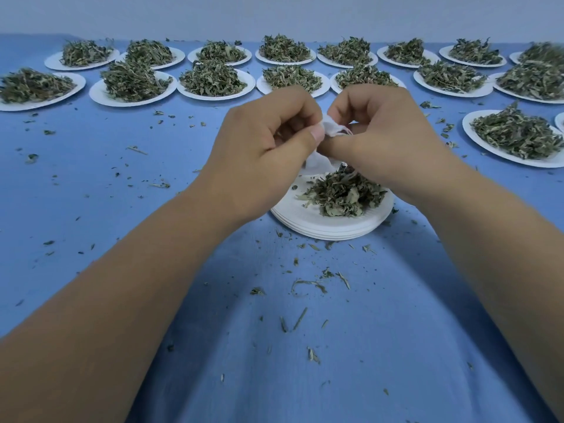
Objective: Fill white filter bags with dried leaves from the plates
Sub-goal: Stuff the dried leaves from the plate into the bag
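From the head camera, both forearms reach in from the near corners and meet over the middle of the blue cloth table [122, 184]. The left hand [265, 148] and the right hand [387, 138] have their fingers curled in, and together they pinch a white filter bag [331, 129] between them. The crumpled top of the bag shows in the gap between the left thumb and the right fingers. More of the white fabric [317, 163] hangs below the left thumb. How full the bag is cannot be told, since the hands hide most of it.

The bag is held in the air, just above the far left edge of a stack of white paper plates [299, 215] that lies under and slightly near of the hands. On the top plate sits a pile of dried leaves [345, 190], heaped toward its right side, partly under the right wrist.

Further right, well apart from the hands, another plate [491, 149] carries its own heap of leaves. Along the far side, two rows of leaf-laden plates [100, 96] run from left to right below a pale wall [274, 13]. Loose leaf scraps [308, 283] lie scattered over the cloth, thickest just near of the stack.
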